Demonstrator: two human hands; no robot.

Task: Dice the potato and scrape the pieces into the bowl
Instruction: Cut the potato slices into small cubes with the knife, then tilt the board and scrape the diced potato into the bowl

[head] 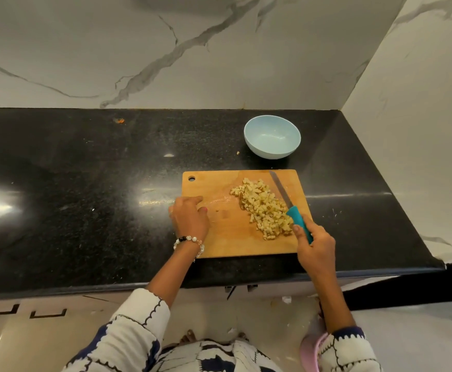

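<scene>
Potato dice [263, 208] lie heaped on our wooden cutting board [233, 237], below the pale blue bowl [272, 136]. Our left hand [188, 217] rests its loosely bent fingers on the board's left edge. Our right hand [314, 247] grips the teal-handled knife [290, 205], blade flat beside the heap.

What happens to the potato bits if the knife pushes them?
The diced potato pieces are loose small cubes, so they would probably slide and scatter rather than move as one. Being blocky, they should tumble, not roll far, on the flat wooden cutting board.
</scene>
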